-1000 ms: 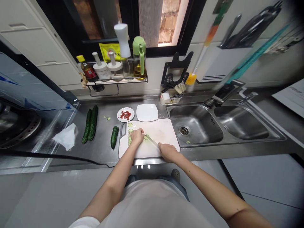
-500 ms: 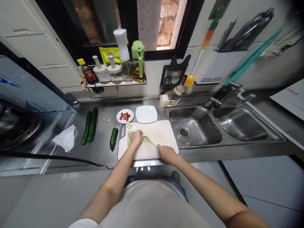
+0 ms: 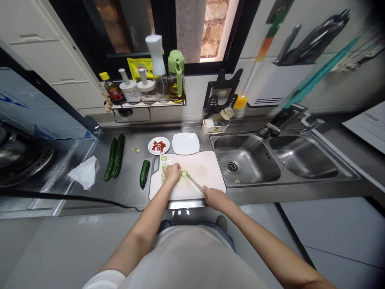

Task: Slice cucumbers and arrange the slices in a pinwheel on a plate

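Observation:
My right hand [image 3: 215, 198] is closed round the handle of a knife [image 3: 195, 184]. Its blade slants up and left over the white cutting board [image 3: 207, 168], the tip close to a round cucumber slice [image 3: 184, 174]. My left hand [image 3: 172, 173] rests on the board with its fingers curled together beside that slice; whatever they may hold is hidden. More cucumber slices [image 3: 164, 159] form a column along the board's left side, partly covered by this hand. Left of the board lies a cut piece of cucumber [image 3: 144, 174].
Two whole cucumbers [image 3: 118, 154] lie farther left, near a crumpled white cloth [image 3: 86, 172]. Behind the board are a plate of chopped red pieces [image 3: 152, 151] and a white square plate [image 3: 185, 143]. A double sink [image 3: 249, 182] borders the right side; a condiment rack [image 3: 132, 106] hangs behind.
My right hand has drawn the knife slightly right and back toward me, so the tip has moved off the slice. My left hand stays nearly in place. The view has shifted slightly.

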Available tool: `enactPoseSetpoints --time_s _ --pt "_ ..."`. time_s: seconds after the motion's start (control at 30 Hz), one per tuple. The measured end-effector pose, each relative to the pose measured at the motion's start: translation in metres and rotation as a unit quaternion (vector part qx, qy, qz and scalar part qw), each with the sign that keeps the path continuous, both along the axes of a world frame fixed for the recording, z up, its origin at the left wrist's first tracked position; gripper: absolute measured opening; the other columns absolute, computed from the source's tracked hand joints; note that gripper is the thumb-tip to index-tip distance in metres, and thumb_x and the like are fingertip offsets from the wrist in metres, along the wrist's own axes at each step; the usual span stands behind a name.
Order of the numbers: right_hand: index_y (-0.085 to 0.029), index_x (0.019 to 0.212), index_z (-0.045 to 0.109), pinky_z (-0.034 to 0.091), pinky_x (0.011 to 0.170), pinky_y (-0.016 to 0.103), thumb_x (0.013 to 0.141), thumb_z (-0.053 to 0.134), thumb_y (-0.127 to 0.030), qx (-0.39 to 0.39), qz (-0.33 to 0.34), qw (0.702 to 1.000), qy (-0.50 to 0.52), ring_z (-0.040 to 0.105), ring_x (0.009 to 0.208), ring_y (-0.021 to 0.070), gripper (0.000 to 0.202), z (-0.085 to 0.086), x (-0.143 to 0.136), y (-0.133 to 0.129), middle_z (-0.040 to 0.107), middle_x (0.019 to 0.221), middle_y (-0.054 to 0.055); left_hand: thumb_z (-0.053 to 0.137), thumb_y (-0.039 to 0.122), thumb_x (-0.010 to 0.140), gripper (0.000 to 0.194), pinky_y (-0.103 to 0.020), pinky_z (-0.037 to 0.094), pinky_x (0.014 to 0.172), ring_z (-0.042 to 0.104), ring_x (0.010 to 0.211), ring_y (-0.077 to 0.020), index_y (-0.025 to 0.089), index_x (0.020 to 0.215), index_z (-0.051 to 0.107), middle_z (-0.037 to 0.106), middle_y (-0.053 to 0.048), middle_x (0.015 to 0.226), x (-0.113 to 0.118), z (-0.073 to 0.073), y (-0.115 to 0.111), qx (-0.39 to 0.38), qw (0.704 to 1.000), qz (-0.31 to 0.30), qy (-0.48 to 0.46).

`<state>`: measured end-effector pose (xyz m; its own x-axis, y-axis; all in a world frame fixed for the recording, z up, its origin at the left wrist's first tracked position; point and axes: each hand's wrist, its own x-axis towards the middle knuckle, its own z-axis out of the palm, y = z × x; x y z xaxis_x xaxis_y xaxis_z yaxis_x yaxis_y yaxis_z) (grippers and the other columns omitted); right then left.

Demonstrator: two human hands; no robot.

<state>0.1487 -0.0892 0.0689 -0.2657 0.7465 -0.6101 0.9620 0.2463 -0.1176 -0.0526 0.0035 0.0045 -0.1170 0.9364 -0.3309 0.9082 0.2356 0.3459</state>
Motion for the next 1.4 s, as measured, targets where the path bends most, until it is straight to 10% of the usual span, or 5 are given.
enactPoseSetpoints --time_s 0.93,1.4 --pt "-0.018 0.122 0.044 0.039 0.075 0.030 0.100 0.026 -0.033 0.092 -0.175 0.980 0.031 0.064 0.101 0.0247 0.032 -0.017 0.022 0.018 0.068 0.107 0.013 0.055 0.025 0.084 0.008 -0.037 0.034 0.091 0.061 0.094 -0.0212 0.025 0.086 0.062 0.071 -0.001 0.090 0.016 0.018 -0.029 0.033 0.996 0.014 -0.080" --pt "-0.018 0.118 0.047 0.040 0.074 0.031 0.101 0.023 -0.032 0.090 -0.158 0.983 0.023 0.064 0.098 0.0244 0.034 -0.026 0.022 0.022 0.068 0.105 0.014 0.053 0.024 0.086 0.013 -0.032 0.033 0.086 0.062 0.095 -0.0189 0.027 0.094 0.063 0.072 0.001 0.092 -0.045 0.001 -0.099 0.091 0.983 0.140 -0.075"
